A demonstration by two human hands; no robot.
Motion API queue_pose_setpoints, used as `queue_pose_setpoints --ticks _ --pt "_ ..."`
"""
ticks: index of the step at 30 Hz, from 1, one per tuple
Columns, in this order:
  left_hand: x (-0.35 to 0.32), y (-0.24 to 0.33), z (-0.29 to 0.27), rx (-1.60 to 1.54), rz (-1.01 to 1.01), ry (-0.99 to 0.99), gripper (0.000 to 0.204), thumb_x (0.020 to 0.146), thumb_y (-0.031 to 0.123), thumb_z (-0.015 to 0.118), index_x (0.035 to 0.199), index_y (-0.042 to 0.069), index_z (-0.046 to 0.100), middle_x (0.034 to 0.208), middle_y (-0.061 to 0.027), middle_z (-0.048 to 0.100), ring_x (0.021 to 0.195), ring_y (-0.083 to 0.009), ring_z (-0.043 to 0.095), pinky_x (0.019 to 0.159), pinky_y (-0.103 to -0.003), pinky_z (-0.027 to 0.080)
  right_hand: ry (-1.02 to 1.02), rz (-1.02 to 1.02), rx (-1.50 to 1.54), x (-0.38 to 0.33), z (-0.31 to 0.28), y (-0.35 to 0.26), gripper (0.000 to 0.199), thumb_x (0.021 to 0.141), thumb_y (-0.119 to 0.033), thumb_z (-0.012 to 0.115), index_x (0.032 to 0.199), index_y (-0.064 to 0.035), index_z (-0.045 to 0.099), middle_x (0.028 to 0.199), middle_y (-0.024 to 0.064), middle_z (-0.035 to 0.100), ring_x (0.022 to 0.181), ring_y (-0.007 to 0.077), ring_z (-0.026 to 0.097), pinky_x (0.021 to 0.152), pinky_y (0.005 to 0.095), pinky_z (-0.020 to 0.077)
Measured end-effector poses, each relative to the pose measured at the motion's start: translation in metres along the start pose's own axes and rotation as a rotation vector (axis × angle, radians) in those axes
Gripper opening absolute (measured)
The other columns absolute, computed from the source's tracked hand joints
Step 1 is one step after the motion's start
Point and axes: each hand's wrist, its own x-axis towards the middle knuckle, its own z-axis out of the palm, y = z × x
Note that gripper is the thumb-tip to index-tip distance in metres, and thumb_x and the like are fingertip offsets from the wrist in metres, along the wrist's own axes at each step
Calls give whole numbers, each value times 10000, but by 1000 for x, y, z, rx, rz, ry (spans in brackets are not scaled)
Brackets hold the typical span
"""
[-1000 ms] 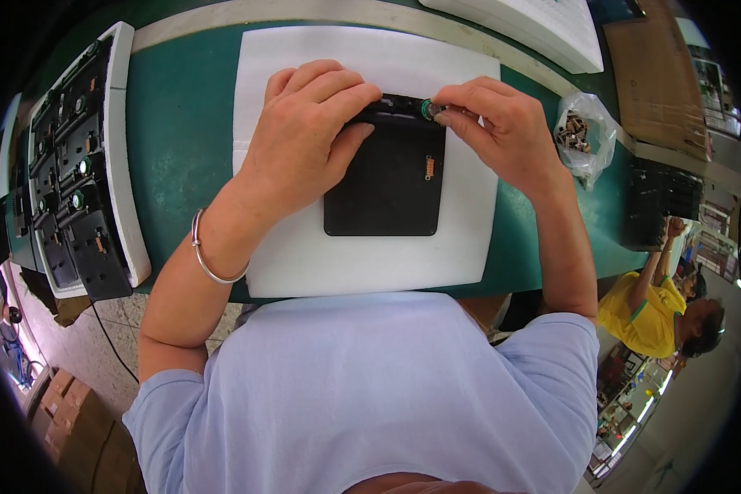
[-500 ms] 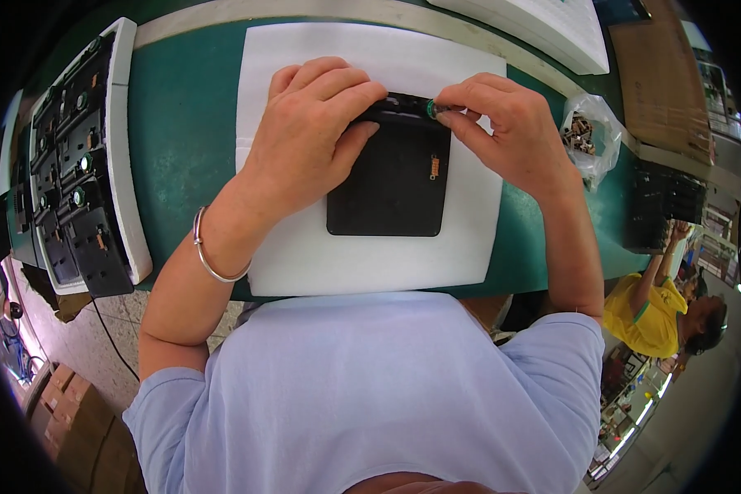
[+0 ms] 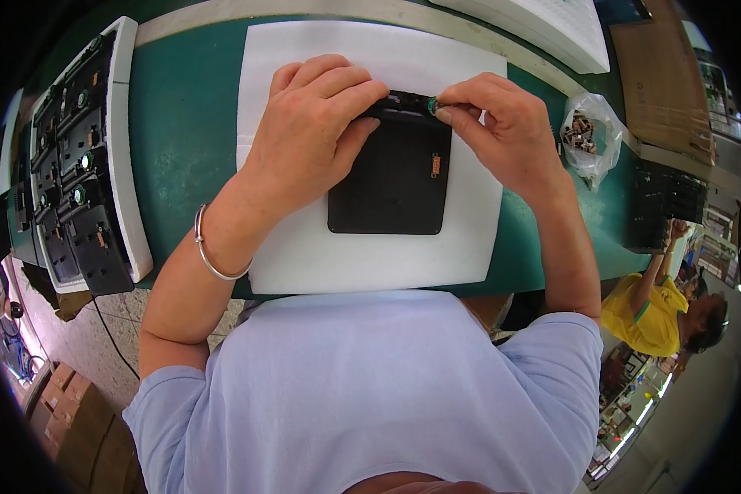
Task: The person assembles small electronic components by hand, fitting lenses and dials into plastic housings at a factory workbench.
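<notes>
Black plastic panel (image 3: 395, 177) is being pressed by the left hand (image 3: 309, 136); the right hand (image 3: 502, 132) is pinching a small green part (image 3: 432, 104) at twelve o'clock, which could slip loose.

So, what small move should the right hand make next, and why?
Probably press the small green part down into the black panel: the right hand pinches it at the panel's top edge, and the left hand steadies the panel.

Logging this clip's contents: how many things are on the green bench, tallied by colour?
White: 3 - foam sheet, tray, foam slab
Black: 1 - square panel under both hands
Clear: 1 - bag of small parts
Green: 1 - small part pinched at right hand
Total: 6
</notes>
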Motion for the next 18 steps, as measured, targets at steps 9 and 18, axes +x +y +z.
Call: queue_pose_setpoints --ticks 9,18 --pt "1 -1 4 -5 40 49 277 775 41 731 1043 80 673 1057 -47 666 1113 -257 580 968 -412 391 148 67 83 -13 -9 5 182 875 -101 709 1047 -42 706 835 90 672 684 181 621 605 273 487" --pt "7 8 -7 30 8 -65 295 795 34 718 1085 53 665 1101 -85 659 1152 -289 567 1012 -414 383 263 182 368 -38 13 31 149 908 -62 646 1035 -5 702 907 124 713 697 180 638 656 274 511"
